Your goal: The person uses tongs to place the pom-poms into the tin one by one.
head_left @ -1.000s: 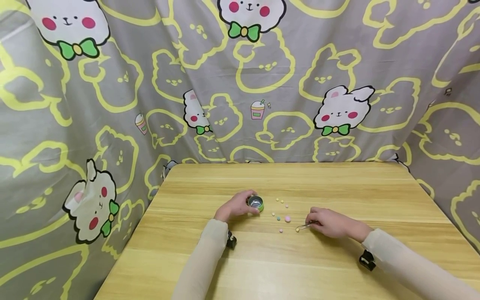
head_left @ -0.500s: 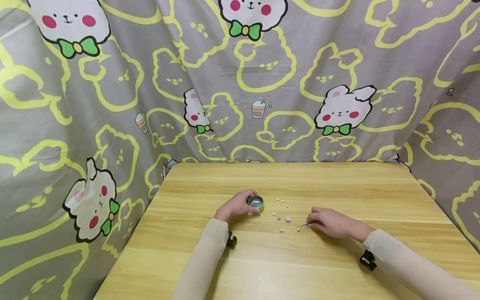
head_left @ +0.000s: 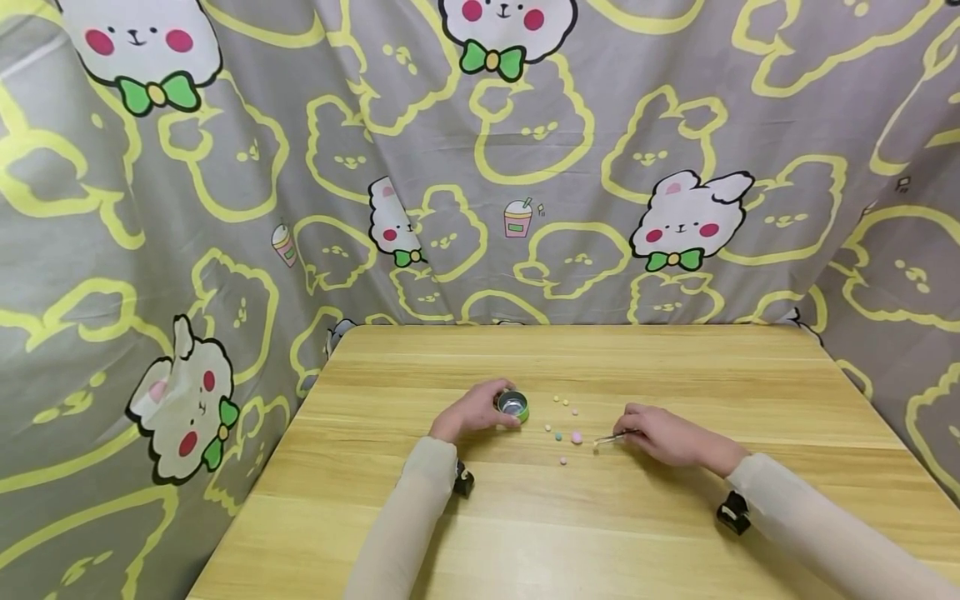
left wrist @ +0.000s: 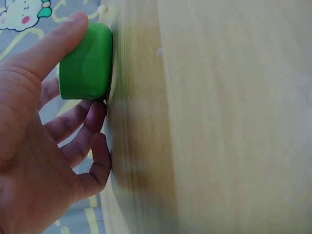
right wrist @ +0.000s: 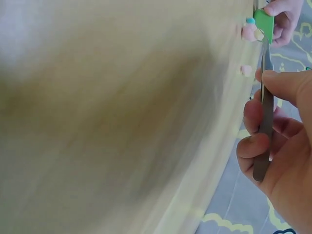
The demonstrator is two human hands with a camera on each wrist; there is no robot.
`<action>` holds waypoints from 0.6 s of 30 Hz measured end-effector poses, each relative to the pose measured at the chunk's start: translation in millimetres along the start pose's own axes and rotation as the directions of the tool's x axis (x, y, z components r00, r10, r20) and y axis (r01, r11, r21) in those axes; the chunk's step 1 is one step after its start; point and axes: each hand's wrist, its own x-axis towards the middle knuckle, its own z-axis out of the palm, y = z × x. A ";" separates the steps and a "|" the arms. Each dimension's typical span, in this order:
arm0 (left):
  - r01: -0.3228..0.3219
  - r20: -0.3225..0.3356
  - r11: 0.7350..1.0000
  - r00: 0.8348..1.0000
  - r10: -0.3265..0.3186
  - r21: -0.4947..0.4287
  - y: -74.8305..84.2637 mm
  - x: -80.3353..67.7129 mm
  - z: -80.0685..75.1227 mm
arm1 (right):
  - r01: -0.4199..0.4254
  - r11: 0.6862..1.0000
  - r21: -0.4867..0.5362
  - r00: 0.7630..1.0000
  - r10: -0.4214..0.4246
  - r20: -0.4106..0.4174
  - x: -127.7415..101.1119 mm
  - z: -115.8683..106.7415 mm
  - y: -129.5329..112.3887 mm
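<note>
My left hand (head_left: 487,409) grips a small green tin (head_left: 513,406) with a shiny inside, which stands on the wooden table (head_left: 675,367). In the left wrist view the thumb and fingers (left wrist: 73,126) wrap the green tin (left wrist: 87,61). My right hand (head_left: 633,434) pinches thin metal tweezers (head_left: 609,437), tips pointing left, just right of a pink bead (head_left: 576,437). Several tiny coloured beads (head_left: 564,406) lie between the hands. In the right wrist view the tweezers (right wrist: 265,112) point at a pale bead (right wrist: 259,34); whether the tips clamp it is unclear.
A grey cartoon-rabbit cloth (head_left: 525,167) hangs behind and beside the table. Black wrist units (head_left: 732,512) sit on both sleeves. The table's left edge (head_left: 255,492) drops off to the cloth.
My right hand moved the tweezers away from me and slightly left, up beside the pink bead. The small yellow bead at their tip left its earlier spot. The left hand stayed put.
</note>
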 end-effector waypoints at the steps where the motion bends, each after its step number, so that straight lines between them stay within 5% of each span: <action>1: -0.001 -0.001 1.000 1.000 0.001 -0.001 0.2 0.1 -0.1 | 0.001 1.000 -0.001 1.000 -0.001 -0.005 0.6 -0.9 0.5; 18: -0.014 0.000 1.000 1.000 0.014 0.026 1.4 -0.7 -0.7 | -0.066 0.998 0.023 0.998 0.066 0.005 19.7 -9.5 5.7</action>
